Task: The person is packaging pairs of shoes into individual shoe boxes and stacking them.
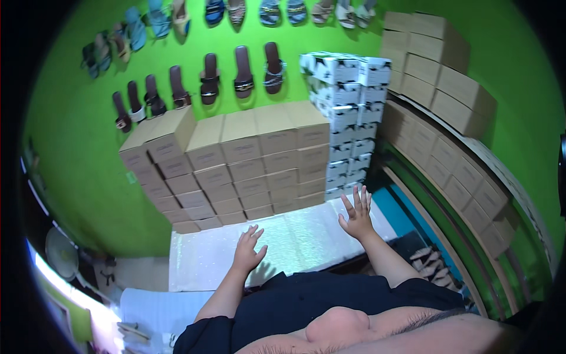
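Observation:
My left hand (249, 249) is held over the table (289, 239), which has a shiny white covering. Its fingers are spread and nothing is in them. Farther right, my right hand (356, 215) is raised with the fingers stretched apart, also holding nothing. It is nearest to the foot of a tall stack of black-and-white patterned boxes (345, 121). Beyond my left hand, brown cardboard boxes (244, 168) stand in several stacked rows along the table's far side.
Sandals (242, 71) hang in rows on the green wall (88, 165). At the right, shelves (471, 147) carry more brown boxes (457, 174). Loose footwear (430, 265) lies below them. A fan (61, 253) stands at the far left, and a white-blue padded roll (156, 307) lies near the lower left.

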A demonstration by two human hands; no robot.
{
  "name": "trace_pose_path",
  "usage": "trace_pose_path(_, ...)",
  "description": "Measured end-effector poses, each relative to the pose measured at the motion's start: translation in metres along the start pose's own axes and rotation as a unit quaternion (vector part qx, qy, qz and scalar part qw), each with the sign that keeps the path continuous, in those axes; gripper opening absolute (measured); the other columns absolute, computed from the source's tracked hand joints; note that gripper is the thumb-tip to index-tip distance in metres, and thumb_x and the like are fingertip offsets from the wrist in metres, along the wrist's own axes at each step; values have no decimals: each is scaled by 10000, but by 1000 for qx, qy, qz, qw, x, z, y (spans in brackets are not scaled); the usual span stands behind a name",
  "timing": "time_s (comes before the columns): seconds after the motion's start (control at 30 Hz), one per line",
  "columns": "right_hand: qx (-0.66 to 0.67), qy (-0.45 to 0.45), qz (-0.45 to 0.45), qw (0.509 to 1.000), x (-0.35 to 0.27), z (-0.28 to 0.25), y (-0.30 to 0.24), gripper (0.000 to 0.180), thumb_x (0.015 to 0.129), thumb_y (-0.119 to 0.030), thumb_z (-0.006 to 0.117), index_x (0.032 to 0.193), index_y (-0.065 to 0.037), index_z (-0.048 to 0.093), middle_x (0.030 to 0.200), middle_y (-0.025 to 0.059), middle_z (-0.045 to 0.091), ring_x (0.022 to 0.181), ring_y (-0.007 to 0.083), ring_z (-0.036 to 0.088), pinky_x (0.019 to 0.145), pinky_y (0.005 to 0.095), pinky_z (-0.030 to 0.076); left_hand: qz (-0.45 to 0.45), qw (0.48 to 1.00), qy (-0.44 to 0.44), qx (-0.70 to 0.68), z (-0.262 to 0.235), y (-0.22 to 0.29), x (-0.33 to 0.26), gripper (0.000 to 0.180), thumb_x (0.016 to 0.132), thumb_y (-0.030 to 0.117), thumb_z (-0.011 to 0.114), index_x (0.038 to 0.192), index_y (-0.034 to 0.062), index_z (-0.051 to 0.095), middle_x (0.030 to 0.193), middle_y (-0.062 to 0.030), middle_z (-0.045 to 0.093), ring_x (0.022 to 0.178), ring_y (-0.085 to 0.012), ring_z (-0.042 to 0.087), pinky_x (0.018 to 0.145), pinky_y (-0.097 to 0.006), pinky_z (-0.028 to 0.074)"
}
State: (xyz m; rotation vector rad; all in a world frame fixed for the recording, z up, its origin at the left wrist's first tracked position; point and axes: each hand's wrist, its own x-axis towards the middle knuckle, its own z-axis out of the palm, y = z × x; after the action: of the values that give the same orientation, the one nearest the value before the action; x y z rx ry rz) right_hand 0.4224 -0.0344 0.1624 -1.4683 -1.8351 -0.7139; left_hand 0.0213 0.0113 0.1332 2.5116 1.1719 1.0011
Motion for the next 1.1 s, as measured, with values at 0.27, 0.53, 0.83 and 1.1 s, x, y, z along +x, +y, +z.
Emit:
trace_pose_path(0.27,167,-50,-44,984,39,82,-107,851,788,-243,729,1521,-294,300,1637,191,68,1489,492,27,1139,691,116,-155,950,182,201,-137,-116,41,913,756,255,772,1532,152,303,1620,-160,194,1501,-420,97,1173,-623,127)
trace_pose_path(0.53,198,-127,-42,971,50,117,-142,846,804,-261,724,1530,-308,294,1635,203,43,1487,495,36,1148,661,146,-229,892,138,366,-254,-156,141,1182,677,367,857,1589,203,124,1667,-65,-6,1505,-426,-85,1147,-694,11)
trace_pose_path(0.83,235,-199,-71,949,37,117,-170,819,805,-277,730,1520,-282,331,1625,231,53,1481,512,25,1143,659,161,-119,872,202,430,-250,-212,195,1186,660,351,850,1590,202,130,1642,-48,121,1521,-366,12,1168,-663,20)
trace_pose_path(1.1,223,-203,-41,953,18,97,-134,847,801,-271,738,1528,-264,302,1617,249,60,1471,530,39,1131,662,182,-78,856,248,447,-247,-193,204,1043,639,281,826,1517,135,281,1520,-61,324,1504,-259,176,1197,-617,63)
